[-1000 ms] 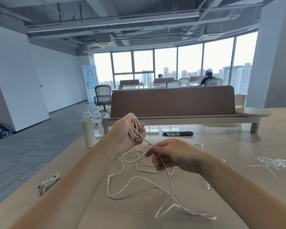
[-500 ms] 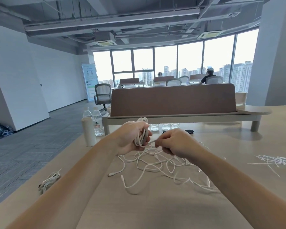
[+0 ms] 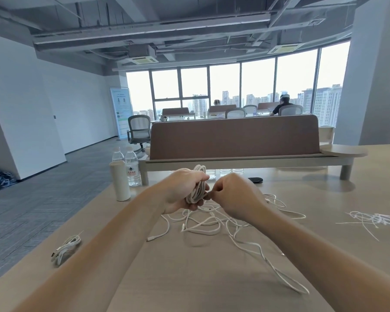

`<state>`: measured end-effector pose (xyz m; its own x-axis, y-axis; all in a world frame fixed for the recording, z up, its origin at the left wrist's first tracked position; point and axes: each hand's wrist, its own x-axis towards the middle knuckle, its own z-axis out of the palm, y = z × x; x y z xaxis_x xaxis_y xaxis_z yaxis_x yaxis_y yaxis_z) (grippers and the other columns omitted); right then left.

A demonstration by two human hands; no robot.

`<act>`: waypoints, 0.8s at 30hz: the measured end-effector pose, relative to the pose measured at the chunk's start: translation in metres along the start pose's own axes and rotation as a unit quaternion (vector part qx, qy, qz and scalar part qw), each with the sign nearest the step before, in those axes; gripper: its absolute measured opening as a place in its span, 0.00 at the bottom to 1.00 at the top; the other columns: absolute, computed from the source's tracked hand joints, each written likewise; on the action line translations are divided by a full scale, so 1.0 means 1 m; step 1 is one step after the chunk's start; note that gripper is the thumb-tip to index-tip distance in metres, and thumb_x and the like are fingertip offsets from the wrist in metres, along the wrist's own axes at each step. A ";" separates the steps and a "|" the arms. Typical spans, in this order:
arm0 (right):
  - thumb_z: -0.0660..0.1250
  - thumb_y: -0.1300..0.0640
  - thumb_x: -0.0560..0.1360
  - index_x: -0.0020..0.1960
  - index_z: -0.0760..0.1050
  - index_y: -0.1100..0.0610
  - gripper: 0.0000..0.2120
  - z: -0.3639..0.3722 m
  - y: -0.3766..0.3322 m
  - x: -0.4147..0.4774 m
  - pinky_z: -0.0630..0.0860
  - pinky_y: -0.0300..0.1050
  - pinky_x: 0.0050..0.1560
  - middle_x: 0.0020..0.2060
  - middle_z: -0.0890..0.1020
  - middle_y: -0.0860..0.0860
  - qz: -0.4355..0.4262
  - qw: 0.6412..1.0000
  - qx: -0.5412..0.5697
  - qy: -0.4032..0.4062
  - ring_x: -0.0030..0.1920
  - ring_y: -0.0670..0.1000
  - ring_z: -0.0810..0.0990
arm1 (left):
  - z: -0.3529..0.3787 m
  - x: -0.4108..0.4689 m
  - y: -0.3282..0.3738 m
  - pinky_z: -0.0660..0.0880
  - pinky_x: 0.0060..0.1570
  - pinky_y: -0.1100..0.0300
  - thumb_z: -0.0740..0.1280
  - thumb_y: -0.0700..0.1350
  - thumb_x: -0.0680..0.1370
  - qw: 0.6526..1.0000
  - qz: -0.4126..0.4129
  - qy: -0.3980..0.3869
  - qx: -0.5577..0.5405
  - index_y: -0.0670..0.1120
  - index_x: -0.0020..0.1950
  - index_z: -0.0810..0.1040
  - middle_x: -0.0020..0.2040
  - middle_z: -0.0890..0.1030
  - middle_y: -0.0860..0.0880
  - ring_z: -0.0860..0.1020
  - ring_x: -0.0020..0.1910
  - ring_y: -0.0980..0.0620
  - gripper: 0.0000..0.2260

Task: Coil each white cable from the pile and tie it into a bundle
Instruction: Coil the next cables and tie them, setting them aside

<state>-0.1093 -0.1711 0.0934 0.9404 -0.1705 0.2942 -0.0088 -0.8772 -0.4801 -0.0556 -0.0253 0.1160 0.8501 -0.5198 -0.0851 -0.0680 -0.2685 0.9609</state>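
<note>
White cabling on pale beige, as I see it through the head camera.

The cable coil [image 3: 197, 188] is off-white, the same as the loose cables [image 3: 212, 225] and the tied bundle [image 3: 65, 246], all against a pale beige table [image 3: 189, 289]. The thin strands [image 3: 376, 221] read white to me. Behind, I see a plain muted brown divider [image 3: 234, 136], a matt white bottle [image 3: 120, 181], a clear water bottle [image 3: 132, 170] with a white label printed in red, and a small object [image 3: 254, 180] that looks glossy black, though it is too small to be sure. The floor [image 3: 43, 206] is grey in a herringbone pattern.
</note>
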 end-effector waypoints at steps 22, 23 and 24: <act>0.71 0.58 0.74 0.37 0.82 0.62 0.10 -0.024 0.029 0.010 0.66 0.39 0.28 0.22 0.75 0.48 0.034 0.976 0.210 -0.051 0.26 0.48 0.69 | -0.013 0.003 -0.010 0.66 0.30 0.60 0.60 0.46 0.83 0.998 -0.009 -0.054 -0.017 0.37 0.55 0.76 0.40 0.80 0.40 0.73 0.33 0.49 0.13; 0.71 0.58 0.74 0.35 0.82 0.60 0.10 -0.024 0.026 0.011 0.68 0.40 0.30 0.21 0.75 0.46 0.031 0.982 0.185 -0.038 0.26 0.49 0.70 | -0.011 0.003 -0.010 0.67 0.30 0.60 0.60 0.46 0.84 0.999 -0.010 -0.048 -0.004 0.37 0.54 0.76 0.39 0.80 0.41 0.74 0.33 0.49 0.13; 0.71 0.58 0.73 0.33 0.81 0.58 0.10 -0.023 0.022 0.011 0.69 0.42 0.32 0.20 0.75 0.46 0.031 0.986 0.162 -0.029 0.27 0.50 0.71 | -0.009 0.004 -0.010 0.67 0.30 0.60 0.60 0.46 0.84 0.999 -0.011 -0.042 0.008 0.37 0.54 0.77 0.39 0.79 0.41 0.74 0.33 0.49 0.13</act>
<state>-0.1072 -0.2031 0.1053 0.9592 -0.1849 0.2137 0.0343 -0.6744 -0.7376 -0.0470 -0.0169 0.1083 0.8046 -0.5797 -0.1285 -0.0584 -0.2926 0.9544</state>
